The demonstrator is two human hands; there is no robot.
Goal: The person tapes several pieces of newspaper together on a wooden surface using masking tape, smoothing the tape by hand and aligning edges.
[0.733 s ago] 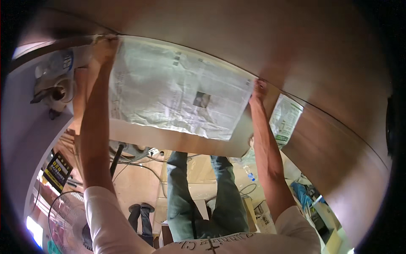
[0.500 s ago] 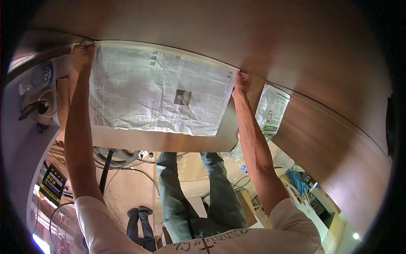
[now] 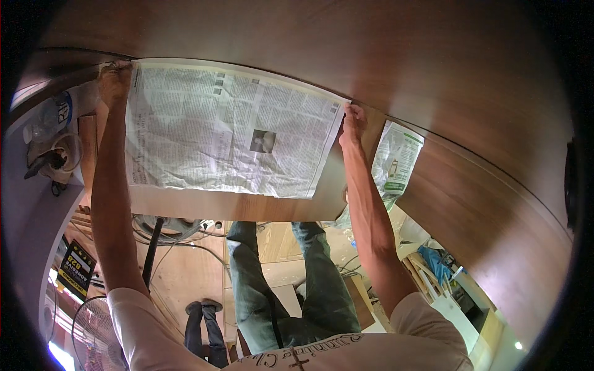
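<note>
- Vs 0.7 s ago: newspaper and both hands sit further left in view; shelf items shift too, so mostly head motion.
- Newspaper spread against wooden panel, top edge along the seam, lower edge wrinkled.
- Left hand: fingers bent at top-left corner; pinching or pressing, can't tell.
- Right hand: fingers curled at top-right corner; same, can't tell.
- White-green plastic packet just right of right forearm.
- Clear bottle on left shelf.
</note>
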